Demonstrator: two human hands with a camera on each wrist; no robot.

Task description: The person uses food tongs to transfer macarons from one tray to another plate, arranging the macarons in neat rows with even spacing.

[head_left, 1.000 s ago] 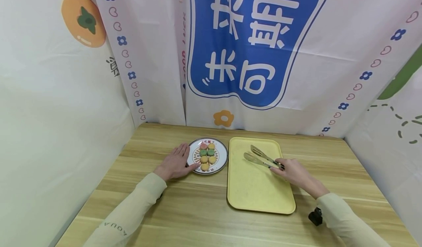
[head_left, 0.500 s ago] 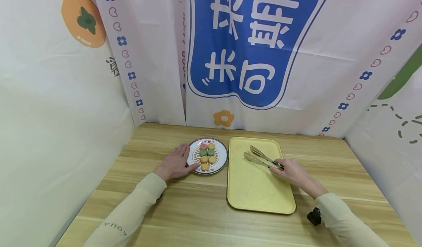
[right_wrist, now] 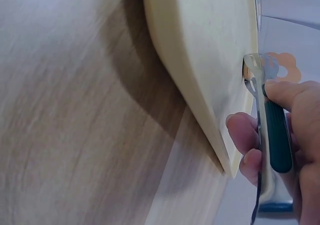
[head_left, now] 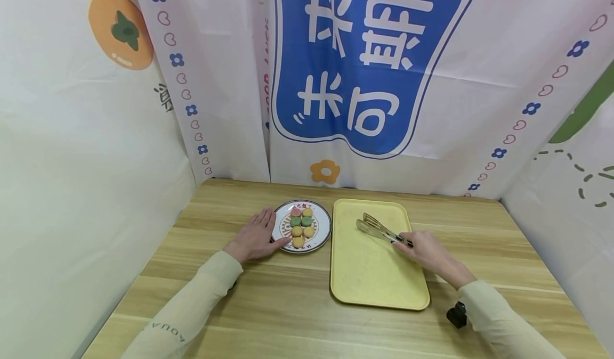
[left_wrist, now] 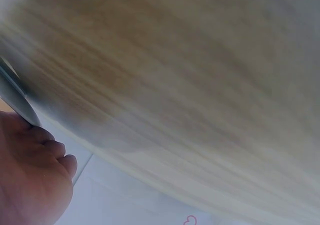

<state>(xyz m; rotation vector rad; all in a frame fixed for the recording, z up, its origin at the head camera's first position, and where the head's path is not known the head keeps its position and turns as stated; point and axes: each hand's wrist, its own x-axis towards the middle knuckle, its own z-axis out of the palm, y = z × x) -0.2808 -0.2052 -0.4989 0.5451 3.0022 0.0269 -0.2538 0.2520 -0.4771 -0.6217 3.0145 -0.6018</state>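
Observation:
My right hand point(head_left: 428, 251) grips a pair of metal tongs point(head_left: 376, 228) by their dark handles, above the yellow tray point(head_left: 374, 284). In the right wrist view the thumb presses one dark green grip of the tongs point(right_wrist: 278, 135), with fingers curled round the other side. The tong tips stand slightly apart, with nothing seen between them. My left hand point(head_left: 255, 237) rests at the left edge of a round white plate point(head_left: 321, 236), fingers straight and thumb over the rim. On the plate lie several small round macaron-like sweets point(head_left: 297, 231), pink, yellow and green.
Plate and tray stand side by side on a wooden table point(head_left: 283, 306), a narrow gap between them. A printed cloth point(head_left: 230, 151) hangs behind the table's back edge, and white sheets close off both sides. A small black device point(head_left: 457, 315) sits under the right wrist.
My right hand has squeezed the tongs, so their two tips have come closer together. The left hand, plate, sweets and tray have stayed put.

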